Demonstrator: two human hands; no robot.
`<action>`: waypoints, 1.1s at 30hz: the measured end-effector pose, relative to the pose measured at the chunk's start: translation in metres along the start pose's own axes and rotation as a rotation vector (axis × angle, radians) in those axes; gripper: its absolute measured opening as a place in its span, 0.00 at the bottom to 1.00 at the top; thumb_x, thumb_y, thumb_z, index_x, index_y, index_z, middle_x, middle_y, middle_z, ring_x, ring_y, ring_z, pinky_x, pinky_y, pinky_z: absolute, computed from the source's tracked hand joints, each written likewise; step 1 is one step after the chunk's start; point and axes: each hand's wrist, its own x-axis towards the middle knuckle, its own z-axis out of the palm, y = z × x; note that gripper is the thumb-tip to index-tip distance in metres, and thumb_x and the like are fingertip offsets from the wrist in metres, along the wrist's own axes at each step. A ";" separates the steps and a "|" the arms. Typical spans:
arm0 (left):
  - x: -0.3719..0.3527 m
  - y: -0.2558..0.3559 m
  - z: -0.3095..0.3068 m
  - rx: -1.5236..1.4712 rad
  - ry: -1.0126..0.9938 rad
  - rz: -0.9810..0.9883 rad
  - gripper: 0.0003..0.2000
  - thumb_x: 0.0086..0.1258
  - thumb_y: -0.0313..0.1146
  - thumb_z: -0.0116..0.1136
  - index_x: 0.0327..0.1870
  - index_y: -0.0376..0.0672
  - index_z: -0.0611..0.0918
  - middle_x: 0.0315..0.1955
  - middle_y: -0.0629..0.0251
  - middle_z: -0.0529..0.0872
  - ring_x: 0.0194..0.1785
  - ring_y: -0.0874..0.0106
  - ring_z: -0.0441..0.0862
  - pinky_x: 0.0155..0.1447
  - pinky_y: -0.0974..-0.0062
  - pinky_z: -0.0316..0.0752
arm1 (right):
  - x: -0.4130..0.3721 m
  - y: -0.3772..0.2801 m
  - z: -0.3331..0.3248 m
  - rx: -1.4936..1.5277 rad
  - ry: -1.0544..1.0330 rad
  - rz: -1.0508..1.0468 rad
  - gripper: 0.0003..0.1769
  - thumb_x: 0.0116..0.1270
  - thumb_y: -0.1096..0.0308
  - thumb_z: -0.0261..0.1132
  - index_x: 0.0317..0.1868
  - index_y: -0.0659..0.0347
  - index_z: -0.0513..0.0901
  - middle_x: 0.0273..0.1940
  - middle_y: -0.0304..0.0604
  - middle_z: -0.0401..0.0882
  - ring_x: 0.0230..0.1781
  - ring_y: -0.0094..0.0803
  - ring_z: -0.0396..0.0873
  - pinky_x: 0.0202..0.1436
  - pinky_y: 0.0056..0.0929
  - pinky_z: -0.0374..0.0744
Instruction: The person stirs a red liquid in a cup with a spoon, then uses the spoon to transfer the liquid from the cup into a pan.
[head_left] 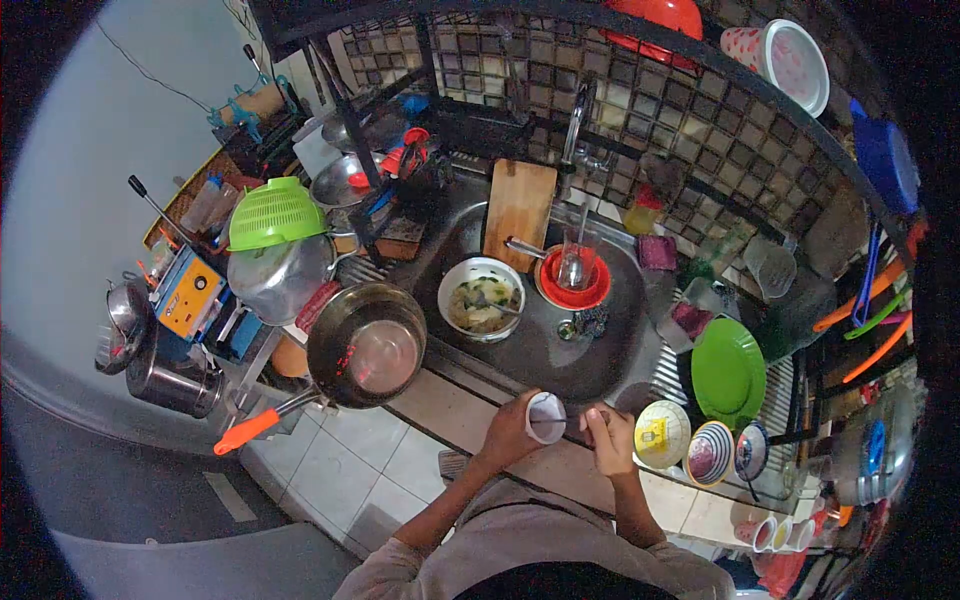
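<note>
Cup (545,416) is in my left hand (510,432), grip closed round it, just before the sink (560,362). My right hand (610,438) pinches a thin utensil (572,420) into it. Best hold it level and work gently.

Both hands held close together in front of the chest.
The left hand (512,432) is curled in a round grip, with the fingers wrapped away from the camera. The right hand (610,438) sits just beside it, its fingers pinched in a fine grip with the knuckles up. The bare left forearm (440,500) slants in from the lower left, and the right forearm (632,505) rises steeply from below. Both wrists look roughly straight.
</note>
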 end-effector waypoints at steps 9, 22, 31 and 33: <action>0.000 -0.005 0.003 -0.033 0.032 0.046 0.33 0.39 0.38 0.69 0.49 0.43 0.68 0.40 0.57 0.76 0.43 0.58 0.75 0.46 0.65 0.70 | 0.002 -0.007 0.001 -0.112 0.036 -0.168 0.13 0.63 0.65 0.50 0.23 0.63 0.73 0.17 0.41 0.70 0.18 0.28 0.70 0.26 0.24 0.69; -0.001 -0.003 0.002 -0.011 0.005 0.015 0.33 0.40 0.37 0.68 0.50 0.45 0.66 0.39 0.56 0.76 0.43 0.57 0.74 0.46 0.65 0.70 | 0.000 0.003 0.002 0.026 0.037 -0.087 0.13 0.63 0.66 0.50 0.22 0.64 0.72 0.17 0.41 0.69 0.18 0.28 0.70 0.26 0.24 0.69; -0.001 -0.009 0.004 -0.047 0.016 0.056 0.35 0.38 0.37 0.69 0.51 0.45 0.66 0.40 0.56 0.76 0.43 0.57 0.74 0.46 0.64 0.69 | 0.001 -0.007 0.000 -0.121 0.017 -0.169 0.14 0.63 0.65 0.50 0.22 0.64 0.73 0.18 0.43 0.70 0.18 0.32 0.70 0.26 0.25 0.69; -0.002 -0.006 0.002 0.026 0.028 0.074 0.35 0.38 0.37 0.69 0.51 0.44 0.66 0.40 0.56 0.76 0.44 0.58 0.74 0.47 0.65 0.69 | -0.001 -0.001 0.002 -0.091 0.037 -0.121 0.14 0.63 0.65 0.50 0.23 0.64 0.73 0.18 0.44 0.70 0.19 0.32 0.71 0.26 0.26 0.69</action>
